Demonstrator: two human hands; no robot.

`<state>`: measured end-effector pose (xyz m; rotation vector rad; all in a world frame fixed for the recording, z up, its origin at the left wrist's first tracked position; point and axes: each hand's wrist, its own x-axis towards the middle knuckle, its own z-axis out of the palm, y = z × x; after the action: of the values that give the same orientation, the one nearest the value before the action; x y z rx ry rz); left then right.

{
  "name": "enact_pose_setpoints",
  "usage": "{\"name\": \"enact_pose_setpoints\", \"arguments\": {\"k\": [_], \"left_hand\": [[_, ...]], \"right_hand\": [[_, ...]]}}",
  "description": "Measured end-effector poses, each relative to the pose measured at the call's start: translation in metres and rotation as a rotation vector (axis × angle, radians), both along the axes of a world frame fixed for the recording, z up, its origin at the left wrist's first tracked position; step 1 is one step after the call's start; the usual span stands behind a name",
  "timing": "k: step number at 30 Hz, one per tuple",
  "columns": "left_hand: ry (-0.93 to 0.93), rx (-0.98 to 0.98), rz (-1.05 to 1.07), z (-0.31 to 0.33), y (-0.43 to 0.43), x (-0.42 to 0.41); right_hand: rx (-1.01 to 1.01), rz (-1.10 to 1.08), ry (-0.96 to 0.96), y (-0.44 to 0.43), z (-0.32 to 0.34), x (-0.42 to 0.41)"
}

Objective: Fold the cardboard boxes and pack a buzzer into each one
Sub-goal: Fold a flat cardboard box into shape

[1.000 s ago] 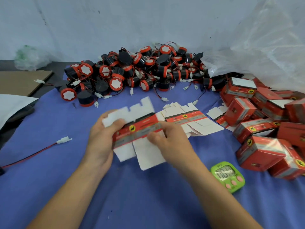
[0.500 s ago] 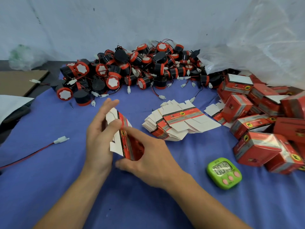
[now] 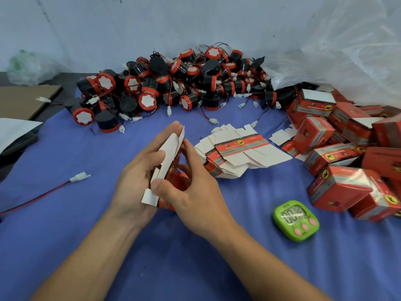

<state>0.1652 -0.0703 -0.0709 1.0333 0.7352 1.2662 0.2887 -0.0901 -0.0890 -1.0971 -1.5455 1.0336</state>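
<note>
Clear plastic bag (image 3: 338,51): 1, crumpled, fills the far right corner of the table.

Buzzers (image 3: 173,83): 1 heap along the far edge, black bodies with red rims and white faces, wires tangled. Several dozen; exact count not possible.

Folded boxes (image 3: 340,187): 1 heap along the right edge, red, at least a dozen in view, more cut off by the frame.

Flat blanks (image 3: 240,153): 1 fanned stack at mid-table, count unreadable; a few more lie just beside the box heap.

Hands: 2. Left hand (image 3: 134,183) grips the held box (image 3: 171,148) from the left, thumb on a white flap. Right hand (image 3: 195,192) pinches it from the right, thumb on the near flap, fingers curled against the red side. The held box, 1, stands on edge at mid-table, just left of the flat blanks; whether it touches the cloth cannot be told.

Timer (image 3: 296,220): 1, green, three pink buttons, near the right edge in front of the folded boxes.

Loose connector (image 3: 79,177): 1, white, on a red and black wire running off the left edge.

Surface: table (image 3: 195,268) under a blue cloth. Off its far left corner, 1 brown cardboard sheet (image 3: 21,98); 1 white sheet (image 3: 15,129) at the left edge. Pale wall (image 3: 130,25) behind.
</note>
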Motion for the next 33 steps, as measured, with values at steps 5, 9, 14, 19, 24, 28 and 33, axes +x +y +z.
{"name": "enact_pose_setpoints", "arguments": {"k": [5,9,14,19,24,28,33], "left_hand": [[0.004,0.022,-0.08,-0.002,0.003,0.002],[0.036,0.104,0.109,-0.009,0.004,0.009],[0.261,0.23,0.256,-0.012,0.008,0.001],[0.299,0.211,0.257,-0.011,0.009,-0.003],[0.37,0.224,0.281,-0.007,0.006,-0.002],[0.463,0.276,0.285,-0.006,0.002,-0.002],[0.441,0.276,0.301,-0.007,0.002,-0.003]], "right_hand": [[0.015,-0.046,0.026,0.003,0.004,0.002],[-0.018,-0.078,0.064,0.005,0.006,0.008],[0.06,-0.128,0.023,0.006,0.011,0.016],[-0.026,-0.136,-0.023,0.015,0.018,0.027],[-0.031,0.066,-0.031,0.015,0.026,0.037],[0.127,0.161,-0.409,0.016,0.028,0.049],[0.293,0.043,-0.466,0.014,0.032,0.038]]}}
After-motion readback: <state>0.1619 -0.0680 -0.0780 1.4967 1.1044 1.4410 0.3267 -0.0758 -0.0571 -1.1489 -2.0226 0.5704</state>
